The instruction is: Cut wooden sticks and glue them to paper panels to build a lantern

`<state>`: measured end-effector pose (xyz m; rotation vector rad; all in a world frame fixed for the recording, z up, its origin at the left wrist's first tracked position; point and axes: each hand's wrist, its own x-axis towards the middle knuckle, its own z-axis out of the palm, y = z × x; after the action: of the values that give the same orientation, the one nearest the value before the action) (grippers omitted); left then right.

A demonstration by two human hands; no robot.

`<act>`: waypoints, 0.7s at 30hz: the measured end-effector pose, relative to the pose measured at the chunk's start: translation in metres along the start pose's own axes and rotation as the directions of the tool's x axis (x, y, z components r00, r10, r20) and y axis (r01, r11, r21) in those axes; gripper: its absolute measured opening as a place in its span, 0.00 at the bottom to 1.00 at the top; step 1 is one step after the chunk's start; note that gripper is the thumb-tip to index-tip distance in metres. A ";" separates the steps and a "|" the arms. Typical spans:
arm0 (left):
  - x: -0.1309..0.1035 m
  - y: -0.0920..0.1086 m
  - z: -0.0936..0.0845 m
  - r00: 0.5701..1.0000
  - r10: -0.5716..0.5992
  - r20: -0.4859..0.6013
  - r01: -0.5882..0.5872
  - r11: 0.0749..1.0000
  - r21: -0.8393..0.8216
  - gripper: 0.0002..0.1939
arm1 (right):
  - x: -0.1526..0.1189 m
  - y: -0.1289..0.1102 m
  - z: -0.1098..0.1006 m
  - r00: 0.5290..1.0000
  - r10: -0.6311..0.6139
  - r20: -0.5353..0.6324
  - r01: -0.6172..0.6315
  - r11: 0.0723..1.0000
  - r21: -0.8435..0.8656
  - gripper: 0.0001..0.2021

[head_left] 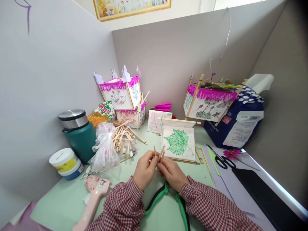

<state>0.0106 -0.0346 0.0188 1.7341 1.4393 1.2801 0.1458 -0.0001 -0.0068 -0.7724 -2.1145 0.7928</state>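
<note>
My left hand (145,170) and my right hand (173,173) meet at the middle of the table, fingers closed round several short wooden sticks (162,153) whose tips point up. Just beyond them lies a white panel (179,143) with a green leaf drawing and wooden strips along its top and bottom edges. Green-handled cutters (156,199) rest under and between my wrists, their handles spread. A heap of wooden sticks (124,136) lies to the left, beside a clear plastic bag (104,147).
At left are a pink glue gun (92,205), a teal flask (80,138) and white tubs (64,159). Decorated paper lanterns (119,96) stand at the back left, another (209,104) at right by a blue bag (237,118). Black scissors (222,162) lie right.
</note>
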 end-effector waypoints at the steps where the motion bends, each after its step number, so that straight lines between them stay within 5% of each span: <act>1: 0.000 0.001 0.000 1.000 0.013 0.010 -0.013 1.000 0.003 0.12 | 0.000 0.000 0.000 1.000 -0.008 -0.004 0.008 1.000 -0.004 0.11; 7: -0.002 0.006 -0.002 0.993 0.116 0.017 -0.117 0.991 0.064 0.10 | 0.002 0.000 0.001 0.996 -0.091 -0.023 0.090 0.995 -0.051 0.13; 21: -0.002 0.004 0.000 0.994 0.090 -0.066 -0.070 0.963 0.262 0.09 | -0.003 0.001 0.012 0.998 -0.059 0.008 0.058 0.939 -0.338 0.08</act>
<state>0.0121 -0.0375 0.0221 1.9487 1.6585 1.2579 0.1382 -0.0047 -0.0155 -0.8810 -2.2912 0.3983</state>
